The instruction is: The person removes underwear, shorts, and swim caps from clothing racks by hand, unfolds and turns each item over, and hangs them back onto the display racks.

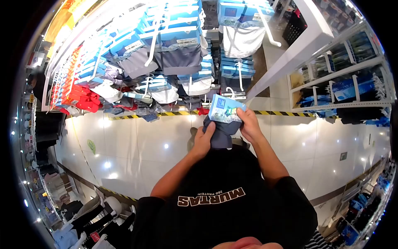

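Note:
Dark grey folded fabric (220, 137) with a light blue printed card (224, 108) at its top is held in front of the black shirt. My left hand (202, 140) grips the fabric's left edge, thumb on top. On the other side, my right hand (250, 124) pinches the card's right edge and the fabric beside it. The item is tilted slightly, and the fingers beneath it are hidden. Just beyond the card, a white display hook (230, 93) sticks out from the rack.
Racks of blue-carded grey garments (178, 58), white ones (242, 40) and red packs (83, 96) fill the upper left and centre. A white slanted post (286, 62) stands right of centre. Black-yellow tape (176, 113) crosses the tiled floor. Shelves (342, 76) line the right side; mannequins (112, 206) stand lower left.

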`<state>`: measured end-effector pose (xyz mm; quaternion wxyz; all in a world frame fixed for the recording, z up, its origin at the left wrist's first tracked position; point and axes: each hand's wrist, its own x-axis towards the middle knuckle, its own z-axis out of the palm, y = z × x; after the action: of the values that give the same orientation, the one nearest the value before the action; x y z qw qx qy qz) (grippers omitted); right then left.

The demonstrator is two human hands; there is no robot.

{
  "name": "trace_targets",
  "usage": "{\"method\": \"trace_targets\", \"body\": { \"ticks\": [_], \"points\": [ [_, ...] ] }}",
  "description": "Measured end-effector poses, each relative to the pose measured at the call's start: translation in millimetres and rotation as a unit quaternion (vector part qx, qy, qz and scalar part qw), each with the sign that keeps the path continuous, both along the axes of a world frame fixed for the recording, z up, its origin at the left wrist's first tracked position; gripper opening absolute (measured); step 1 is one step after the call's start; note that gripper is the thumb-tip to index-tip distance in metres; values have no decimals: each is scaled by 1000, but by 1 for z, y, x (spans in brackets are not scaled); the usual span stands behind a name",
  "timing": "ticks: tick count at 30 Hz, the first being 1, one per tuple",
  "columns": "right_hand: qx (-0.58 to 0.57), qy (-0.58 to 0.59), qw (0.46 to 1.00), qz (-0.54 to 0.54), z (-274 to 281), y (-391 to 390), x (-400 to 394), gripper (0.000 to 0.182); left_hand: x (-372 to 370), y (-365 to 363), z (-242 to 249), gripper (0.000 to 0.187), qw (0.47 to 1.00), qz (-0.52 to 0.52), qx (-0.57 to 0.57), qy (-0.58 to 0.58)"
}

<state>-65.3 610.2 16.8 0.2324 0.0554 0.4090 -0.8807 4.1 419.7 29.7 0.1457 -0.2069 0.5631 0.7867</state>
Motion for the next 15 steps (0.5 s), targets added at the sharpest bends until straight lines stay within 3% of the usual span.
{"method": "trace_targets", "body": {
  "ticks": [2,4,8,15],
  "points": [
    [2,7,1000,-12,10,0,-1,36,2,-3,-5,59,1000,-2,5,-11],
    [0,8,1000,-28,15,0,-3,36,4,-7,-17,57,999,15,-2,-45],
    [-4,9,1000,-30,16,5,-8,34,3,-18,-22,50,997,-33,34,60],
    [21,53,997,-43,19,14,-13,33,1,-10,11,29,988,-106,13,108]
  ]
}}
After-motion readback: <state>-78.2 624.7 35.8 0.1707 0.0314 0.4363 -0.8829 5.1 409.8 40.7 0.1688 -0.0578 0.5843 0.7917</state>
